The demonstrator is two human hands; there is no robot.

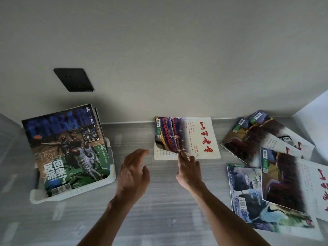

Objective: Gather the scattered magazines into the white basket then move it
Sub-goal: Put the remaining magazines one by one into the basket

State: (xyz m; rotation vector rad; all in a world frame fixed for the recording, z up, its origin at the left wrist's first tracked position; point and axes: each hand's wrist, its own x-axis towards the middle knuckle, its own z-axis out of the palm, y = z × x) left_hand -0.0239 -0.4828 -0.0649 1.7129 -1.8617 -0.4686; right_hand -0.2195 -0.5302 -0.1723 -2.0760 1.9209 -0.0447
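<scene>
At frame centre, our right hand [189,170] pinches the magazine's [195,139] lifted cover; our left hand [133,173] hovers open just left, basket [74,192] farther left.

Left hand [134,172] hovers mid-bench, fingers relaxed, holding nothing. Right hand [189,167] reaches toward bench's far edge, fingertips pinching; both forearms bare.

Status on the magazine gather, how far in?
Partway. Done: the white basket already holds a stack topped by an NBA magazine. In hand: right hand lifts the cover corner of the centre magazine; left hand hovers open beside it. Left: that one, the right-side pile, then moving the basket.
</scene>
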